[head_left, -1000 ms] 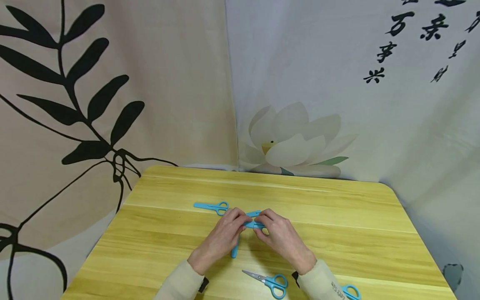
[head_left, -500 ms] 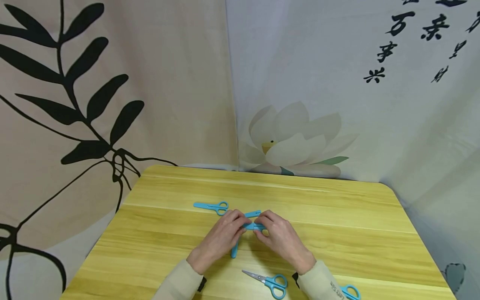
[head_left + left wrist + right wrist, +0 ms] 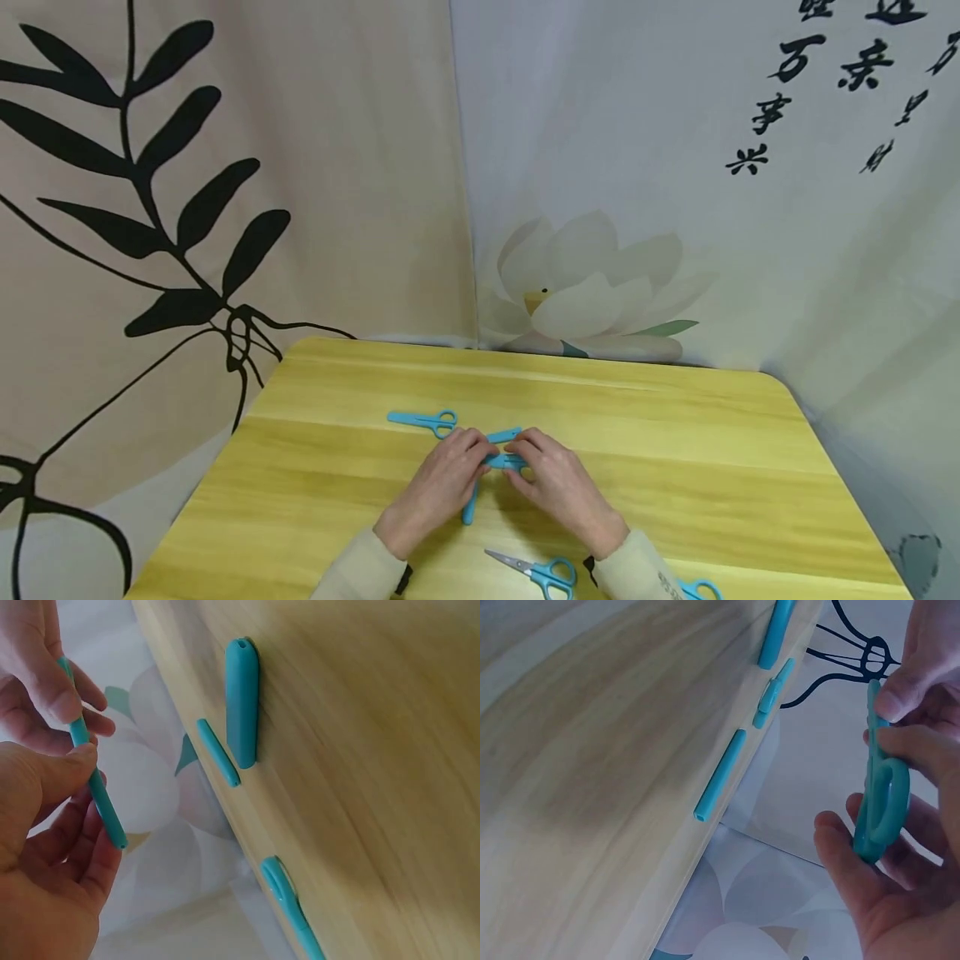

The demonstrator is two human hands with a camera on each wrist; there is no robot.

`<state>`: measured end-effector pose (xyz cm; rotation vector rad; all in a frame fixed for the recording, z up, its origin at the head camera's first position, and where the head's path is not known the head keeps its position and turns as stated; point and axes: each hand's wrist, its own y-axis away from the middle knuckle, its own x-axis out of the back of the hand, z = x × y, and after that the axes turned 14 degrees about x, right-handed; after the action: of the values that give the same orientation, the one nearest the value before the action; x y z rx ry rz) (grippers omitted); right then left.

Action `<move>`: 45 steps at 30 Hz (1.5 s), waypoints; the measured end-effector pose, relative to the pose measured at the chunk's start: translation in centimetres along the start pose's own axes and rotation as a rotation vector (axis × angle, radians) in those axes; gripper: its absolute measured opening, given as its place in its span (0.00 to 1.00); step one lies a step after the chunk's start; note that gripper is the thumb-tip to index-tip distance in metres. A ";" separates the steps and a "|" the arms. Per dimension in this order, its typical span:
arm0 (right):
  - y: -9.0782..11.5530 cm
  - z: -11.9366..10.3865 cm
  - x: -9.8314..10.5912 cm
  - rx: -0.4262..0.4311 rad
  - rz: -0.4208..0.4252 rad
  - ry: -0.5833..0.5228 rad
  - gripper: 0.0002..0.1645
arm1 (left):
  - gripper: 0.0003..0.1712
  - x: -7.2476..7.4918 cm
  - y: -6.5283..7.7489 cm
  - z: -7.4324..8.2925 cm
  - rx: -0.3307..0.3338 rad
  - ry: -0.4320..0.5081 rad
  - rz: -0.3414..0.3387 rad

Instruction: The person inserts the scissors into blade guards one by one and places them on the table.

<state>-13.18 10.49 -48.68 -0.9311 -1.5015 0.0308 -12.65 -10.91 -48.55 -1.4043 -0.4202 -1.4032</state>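
Above the table, both hands hold one pair of light-blue scissors (image 3: 510, 461) whose blades sit in a blue sheath. My left hand (image 3: 441, 486) pinches the sheath end (image 3: 110, 817), thumb on top and fingers beneath. My right hand (image 3: 561, 490) grips the handle end, and the finger loops (image 3: 891, 802) show in the right wrist view. No bare blade can be seen between the hands. Just beyond them lies a loose blue sheath (image 3: 504, 435). A second sheath (image 3: 470, 505) lies beside the left hand, partly hidden by it.
Sheathed scissors (image 3: 423, 421) lie at the back left of the wooden table (image 3: 675, 450). Scissors with bare metal blades (image 3: 508, 561) lie near the front. Another blue handle (image 3: 701, 589) pokes out beside the right sleeve. Printed curtains (image 3: 360, 167) hang behind the table.
The head view has tilted up slightly, so the scene sits lower. Both hands keep their hold on the sheathed scissors, with hardly any visible movement.
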 end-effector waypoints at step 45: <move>5.5 4.4 4.9 -0.204 -0.109 0.087 0.35 | 0.09 1.8 2.5 -13.1 0.187 0.027 -0.317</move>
<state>-13.33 19.09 -48.43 -0.9984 -1.4912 -0.2427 -16.71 -23.44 -51.21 -1.2013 -0.7627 -1.5878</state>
